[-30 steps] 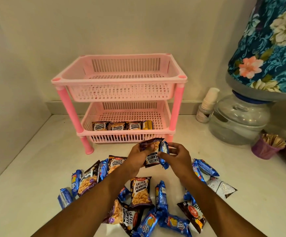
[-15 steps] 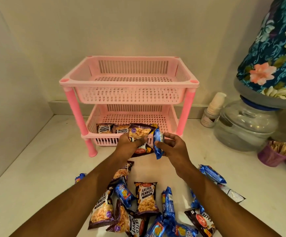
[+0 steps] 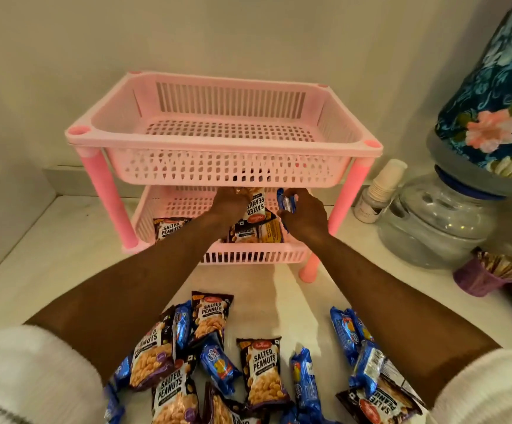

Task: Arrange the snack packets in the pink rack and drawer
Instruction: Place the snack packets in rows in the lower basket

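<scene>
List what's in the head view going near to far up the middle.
Loose packets on the counter → lower rack tier → left hand holding a peanut packet → empty upper tier → wall.

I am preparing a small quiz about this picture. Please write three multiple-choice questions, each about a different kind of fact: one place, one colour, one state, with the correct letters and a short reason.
1. Where is the peanut packet held by the left hand?
A. above the lower tier
B. in the top tier
C. on the counter

2. What colour is the packet in the right hand?
A. green
B. blue
C. yellow

3. What is the state of the top tier?
A. full of packets
B. holding one cup
C. holding no packets

Answers:
1 A, since the salted peanuts packet hangs over the lower tier, under the upper basket.
2 B, since the small packet pinched there is blue.
3 C, since only its bare perforated floor shows.
</scene>
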### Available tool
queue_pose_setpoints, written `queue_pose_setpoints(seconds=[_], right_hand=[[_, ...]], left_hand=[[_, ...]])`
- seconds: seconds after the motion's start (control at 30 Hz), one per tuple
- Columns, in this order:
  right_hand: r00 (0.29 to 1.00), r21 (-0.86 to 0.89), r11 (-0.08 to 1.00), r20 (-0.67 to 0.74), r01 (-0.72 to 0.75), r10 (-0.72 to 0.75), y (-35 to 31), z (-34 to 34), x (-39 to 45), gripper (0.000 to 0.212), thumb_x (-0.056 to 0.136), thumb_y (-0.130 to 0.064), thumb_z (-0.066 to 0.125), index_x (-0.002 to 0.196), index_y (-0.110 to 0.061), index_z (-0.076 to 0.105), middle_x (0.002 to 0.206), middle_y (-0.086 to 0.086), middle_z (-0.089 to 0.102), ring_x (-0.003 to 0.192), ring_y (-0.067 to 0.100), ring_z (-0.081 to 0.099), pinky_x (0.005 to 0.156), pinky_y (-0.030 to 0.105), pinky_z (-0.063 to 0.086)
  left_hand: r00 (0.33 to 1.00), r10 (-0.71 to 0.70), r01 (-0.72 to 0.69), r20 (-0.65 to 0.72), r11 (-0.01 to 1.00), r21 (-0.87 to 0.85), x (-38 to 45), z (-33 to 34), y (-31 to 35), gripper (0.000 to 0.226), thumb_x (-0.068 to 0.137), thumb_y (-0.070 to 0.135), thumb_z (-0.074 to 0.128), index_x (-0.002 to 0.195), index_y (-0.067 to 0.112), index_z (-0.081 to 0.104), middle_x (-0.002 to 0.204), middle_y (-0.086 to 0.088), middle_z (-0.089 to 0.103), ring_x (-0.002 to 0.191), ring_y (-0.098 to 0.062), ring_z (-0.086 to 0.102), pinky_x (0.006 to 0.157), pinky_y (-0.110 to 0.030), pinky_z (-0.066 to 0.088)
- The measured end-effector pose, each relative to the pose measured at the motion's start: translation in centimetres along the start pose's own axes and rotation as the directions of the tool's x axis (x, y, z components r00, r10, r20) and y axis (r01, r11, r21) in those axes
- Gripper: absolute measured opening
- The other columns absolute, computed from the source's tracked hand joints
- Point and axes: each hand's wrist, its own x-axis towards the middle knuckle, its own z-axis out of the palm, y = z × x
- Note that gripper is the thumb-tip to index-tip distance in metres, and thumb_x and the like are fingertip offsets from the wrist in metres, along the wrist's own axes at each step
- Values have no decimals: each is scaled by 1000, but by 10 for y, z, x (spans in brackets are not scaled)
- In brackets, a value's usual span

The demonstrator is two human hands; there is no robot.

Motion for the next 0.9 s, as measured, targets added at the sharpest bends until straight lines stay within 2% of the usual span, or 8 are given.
queue_pose_setpoints(seconds=[0.13, 0.23, 0.4, 0.47, 0.63, 0.73, 0.8, 0.9], right_hand=[[988, -214, 976, 136, -40, 71, 7, 11, 20, 44, 76, -14, 76, 116, -17, 58, 114, 11, 67, 103, 33, 64, 74, 31, 46], [967, -386, 922, 236, 8, 91, 13, 19, 28, 43, 81, -14, 72, 119, -8, 53, 116, 18, 63, 106, 37, 61, 73, 33, 45], [950, -482, 875, 291, 45, 111, 24, 31, 36, 34, 91, -20, 64, 119, -3, 56, 122, 22, 62, 111, 38, 60, 72, 31, 41], [937, -521, 851, 324, 63, 129, 25, 32, 37, 29, 93, -19, 61, 116, -1, 59, 122, 22, 64, 109, 38, 63, 71, 30, 42], [920, -564, 822, 360, 84, 153, 21, 27, 39, 29, 87, -7, 62, 116, -1, 62, 123, 19, 65, 110, 36, 63, 72, 32, 48], [982, -351, 936, 185, 33, 34, 5, 20, 45, 39, 92, -7, 59, 131, -7, 58, 139, 14, 57, 127, 31, 54, 100, 33, 46], [987, 61, 996, 151, -71, 61, -10, 17, 45, 35, 96, -16, 60, 130, -12, 56, 138, 11, 58, 125, 25, 55, 105, 32, 44], [927, 408, 852, 314, -327, 205, -20, 22, 41, 36, 93, -25, 70, 125, -13, 60, 130, 10, 65, 111, 22, 62, 98, 39, 53]], left_hand=[[999, 12, -15, 51, 998, 59, 24, 0, 3, 34, 99, 22, 53, 130, 9, 54, 133, -11, 58, 123, -31, 53, 104, -39, 45], [990, -51, 40, 134, 996, 82, 34, 1, 1, 36, 101, 24, 52, 132, 6, 53, 135, -17, 57, 117, -29, 55, 98, -35, 44], [973, -114, 106, 202, 993, 52, 48, 3, -7, 29, 98, 20, 56, 124, 7, 55, 114, -10, 59, 104, -27, 54, 86, -36, 53], [957, -201, 207, 210, 978, -4, 53, 2, -12, 22, 97, 19, 59, 117, 10, 58, 107, -7, 61, 105, -26, 55, 98, -42, 52], [934, -285, 298, 217, 954, -31, 58, 0, -19, 38, 95, 24, 62, 125, 0, 59, 117, -9, 62, 96, -21, 58, 92, -34, 54], [933, -283, 306, 224, 949, -77, 59, 0, -22, 36, 94, 25, 64, 122, 3, 61, 119, -5, 64, 89, -18, 60, 83, -29, 56], [925, -302, 341, 230, 927, -155, 58, 1, -22, 32, 92, 20, 67, 118, 3, 62, 114, -8, 64, 85, -19, 61, 79, -33, 56], [920, -301, 356, 249, 910, -213, 57, 5, -20, 21, 90, 17, 68, 106, 5, 64, 109, -9, 66, 82, -21, 65, 73, -33, 56]])
